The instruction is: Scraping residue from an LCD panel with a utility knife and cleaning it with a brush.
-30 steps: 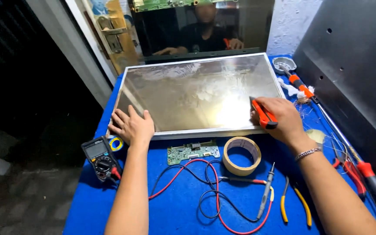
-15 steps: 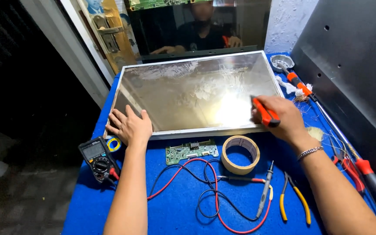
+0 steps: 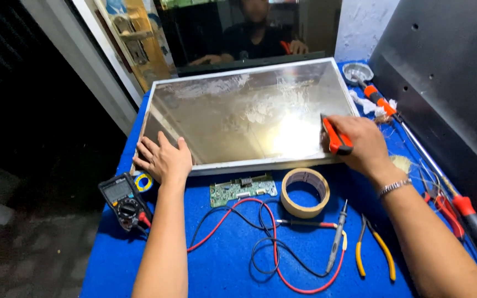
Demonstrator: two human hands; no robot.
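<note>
A large reflective flat panel (image 3: 238, 110) lies on the blue-covered table (image 3: 233, 259). My left hand (image 3: 164, 159) rests flat on the panel's near left corner, fingers spread, holding nothing. My right hand (image 3: 360, 143) grips an orange and black utility knife (image 3: 335, 135) with its tip against the panel's surface near the right edge. A smeared, cloudy patch shows on the panel around the bright glare by the knife.
Near the front edge lie a green circuit board (image 3: 243, 189), a roll of tape (image 3: 305, 192), red and black probe leads (image 3: 271, 243), a multimeter (image 3: 123, 200) and yellow-handled pliers (image 3: 375, 251). Screwdrivers (image 3: 473, 223) and a small metal dish (image 3: 358, 72) are at the right. A grey metal sheet (image 3: 448, 72) leans there.
My right hand with the knife stays at the panel's right edge and has shifted only slightly. My left hand keeps pressing the near left corner.
</note>
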